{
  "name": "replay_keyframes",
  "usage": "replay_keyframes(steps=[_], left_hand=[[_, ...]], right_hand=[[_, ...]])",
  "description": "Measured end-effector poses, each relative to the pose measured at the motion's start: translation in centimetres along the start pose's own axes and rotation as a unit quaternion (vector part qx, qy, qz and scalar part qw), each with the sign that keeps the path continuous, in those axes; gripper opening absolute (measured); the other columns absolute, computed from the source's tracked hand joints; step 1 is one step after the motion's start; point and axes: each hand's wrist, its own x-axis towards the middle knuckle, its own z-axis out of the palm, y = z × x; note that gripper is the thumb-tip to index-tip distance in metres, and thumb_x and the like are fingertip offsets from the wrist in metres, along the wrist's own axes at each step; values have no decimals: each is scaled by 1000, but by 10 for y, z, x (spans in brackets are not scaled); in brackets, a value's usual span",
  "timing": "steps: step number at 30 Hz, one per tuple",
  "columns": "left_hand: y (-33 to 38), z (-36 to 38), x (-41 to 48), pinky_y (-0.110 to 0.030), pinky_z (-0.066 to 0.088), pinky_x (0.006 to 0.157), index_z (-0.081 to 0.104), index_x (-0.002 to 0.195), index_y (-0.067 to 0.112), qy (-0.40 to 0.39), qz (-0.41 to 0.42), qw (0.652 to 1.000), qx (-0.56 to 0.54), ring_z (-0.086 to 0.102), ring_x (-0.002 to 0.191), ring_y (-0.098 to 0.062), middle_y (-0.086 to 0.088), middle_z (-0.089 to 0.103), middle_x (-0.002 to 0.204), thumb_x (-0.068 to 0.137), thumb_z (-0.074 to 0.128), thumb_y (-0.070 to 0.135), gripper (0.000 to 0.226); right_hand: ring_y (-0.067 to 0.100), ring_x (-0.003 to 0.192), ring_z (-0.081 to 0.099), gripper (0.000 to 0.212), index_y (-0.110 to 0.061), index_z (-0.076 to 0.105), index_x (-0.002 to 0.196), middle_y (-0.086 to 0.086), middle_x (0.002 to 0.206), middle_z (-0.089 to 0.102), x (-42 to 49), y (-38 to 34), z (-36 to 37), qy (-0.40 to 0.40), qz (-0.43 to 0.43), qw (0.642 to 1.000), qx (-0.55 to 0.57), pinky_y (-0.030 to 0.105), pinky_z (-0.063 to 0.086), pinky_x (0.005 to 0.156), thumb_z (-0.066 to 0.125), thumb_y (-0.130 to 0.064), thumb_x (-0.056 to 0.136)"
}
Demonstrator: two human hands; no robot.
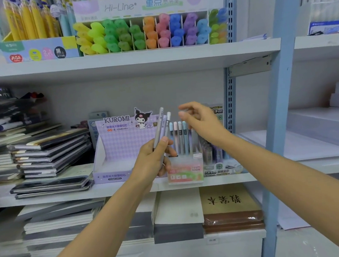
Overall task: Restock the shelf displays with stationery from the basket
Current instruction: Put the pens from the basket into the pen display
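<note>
1. The left hand grips a few slim pencils before the middle shelf, long axes near upright, tops leaning slightly right.
2. The right hand hovers above the Fruit Soda box, fingers loosely bent, holding nothing (it is blurred).
3. That box holds upright pastel pencils; the Kuromi box stands just left.

Perhaps three grey-lilac pencils, upright, beside the pastel pencil display.
</note>
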Motion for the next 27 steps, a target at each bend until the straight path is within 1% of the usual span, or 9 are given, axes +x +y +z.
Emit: replay_keyframes(steps=[2,4,6,8,12,15,18,23,27], left_hand=[[3,3,-2,-19,33,35,61,102,12,-9,2,1000,-1,48,41,-11,1,67,72,101,45,35,28],[6,5,-6,-19,34,35,61,102,12,-17,4,1000,-4,49,40,-11,2,66,70,101,45,35,28],[10,3,-9,-20,35,36,61,102,12,-18,7,1000,-5,49,40,-11,2,66,69,101,46,35,28],[13,-3,-12,-20,36,37,61,104,12,-9,5,1000,-9,48,41,-11,3,66,68,100,47,37,29],[16,-18,-16,-18,30,35,61,105,11,36,-17,999,-14,39,38,-10,4,61,64,99,49,35,27],[17,-23,-18,-17,26,35,59,100,7,60,-25,998,-7,29,37,-8,3,47,62,98,53,31,25],[18,-23,-18,-17,24,35,56,96,8,63,-24,998,-13,23,39,-7,4,36,60,97,54,32,24],[18,-19,-15,-17,21,35,59,89,15,67,-43,996,-42,23,42,-9,7,34,56,97,47,48,36],[12,-20,-9,-18,21,36,56,88,15,60,-34,997,-44,25,43,-9,5,40,61,99,47,44,32]], right_hand=[[12,73,62,30,-10,59,120,7,97,71,-5,-16,3,-47,14,994,95,24,52,64,59,-25,95],[13,71,63,27,-4,60,115,8,88,70,-9,-27,8,-56,11,991,124,28,53,66,62,-19,93],[13,69,63,24,0,60,112,7,81,68,-10,-32,9,-41,14,988,148,31,53,69,63,-14,92],[12,67,64,21,2,59,111,7,79,67,-9,-36,7,-17,17,985,172,28,53,68,61,-9,93],[10,64,64,9,-6,54,106,7,83,66,-2,-37,-8,71,28,972,220,21,53,61,53,-7,97],[11,65,62,6,-9,51,104,10,88,64,0,-30,-12,105,23,980,168,21,52,61,50,-8,99],[18,70,64,6,-11,52,99,13,88,65,-3,-17,-7,89,24,993,78,28,55,64,51,-6,97],[25,77,67,6,-7,56,101,13,88,67,1,0,4,73,15,997,-19,40,57,75,53,-6,96],[25,79,67,5,-9,57,99,11,89,67,7,7,14,48,-2,997,-59,43,57,77,56,-7,95]])
